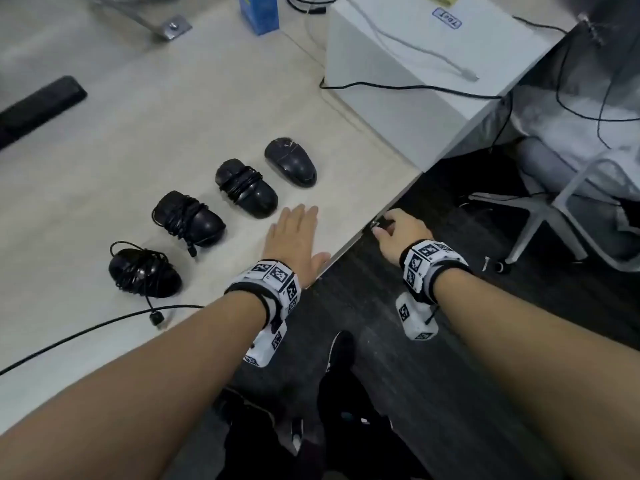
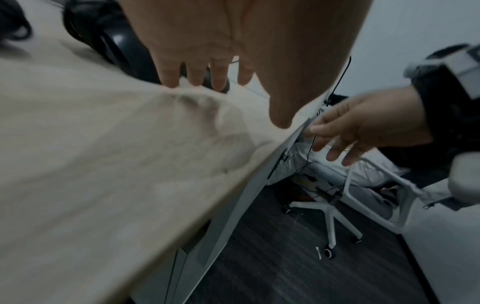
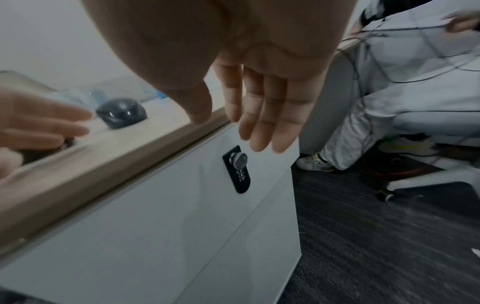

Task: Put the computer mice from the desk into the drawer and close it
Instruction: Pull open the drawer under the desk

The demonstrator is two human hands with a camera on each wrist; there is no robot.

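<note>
Resting our open left grip (image 1: pixel 294 237) flat on the counter (image 1: pixel 104 188) beside four black mice (image 1: pixel 249 188), we reach our open, empty right grip (image 1: pixel 401 233) toward the shut drawer (image 3: pixel 182 226)

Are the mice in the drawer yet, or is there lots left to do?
Nothing is put away yet. All four mice sit on the desk. The drawer front looks closed. The right hand reaches at the desk edge above it; the left hand lies flat on the desk. Opening, loading and closing remain.
</note>
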